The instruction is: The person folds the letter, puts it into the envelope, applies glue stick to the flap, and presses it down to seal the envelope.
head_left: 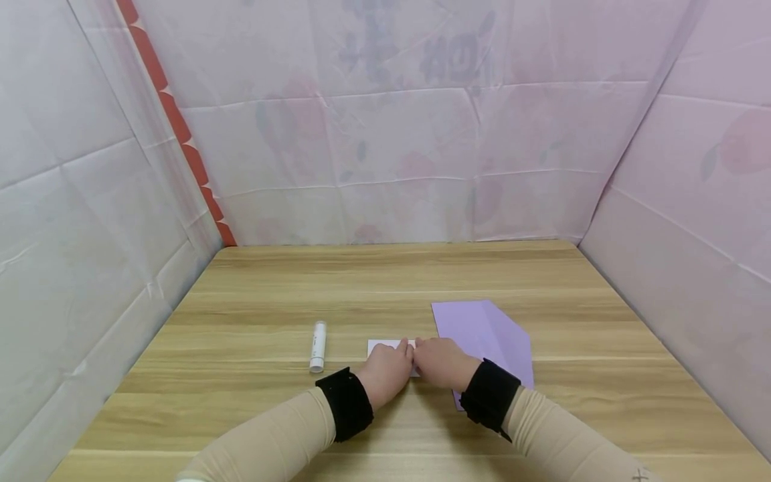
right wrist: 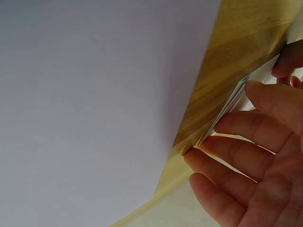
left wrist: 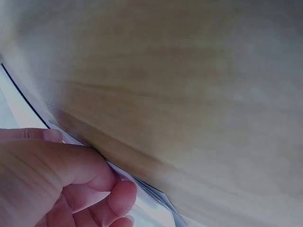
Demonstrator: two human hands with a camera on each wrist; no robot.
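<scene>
Head view | left hand [head_left: 390, 372] and right hand [head_left: 442, 362] both pinch white paper [head_left: 381, 345] | risk: uneven pressure skews crease.

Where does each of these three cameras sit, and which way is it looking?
Head: worn on the head, looking forward and down at the table, glue stick, purple paper; both hands and sleeves show.
Left wrist: close behind the left hand, facing the small white paper.
Right wrist: behind the right hand, facing purple paper.
All three share the white paper.
</scene>
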